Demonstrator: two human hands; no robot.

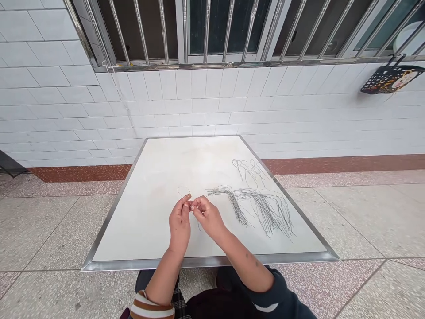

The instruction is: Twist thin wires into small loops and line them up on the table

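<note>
Over the front half of a white table, my left hand (180,220) and my right hand (206,213) meet at the fingertips. Between them they pinch a thin dark wire, whose round loop (183,187) sticks up beyond my left fingers. A short tail of it shows below my hands. Both hands are closed, and the exact point of grip is hidden by the fingers. To the right of my right hand lies a spread bundle of long thin dark wires (265,208). Farther back rest several looped wires (247,168), their round ends toward the wall.
The white table (159,164) has a metal edge (206,262) and stands near a white tiled wall (199,106). Barred windows (219,31) run above it. A patterned bag (381,79) hangs from the bars at right. Speckled stone floor (348,221) surrounds the table.
</note>
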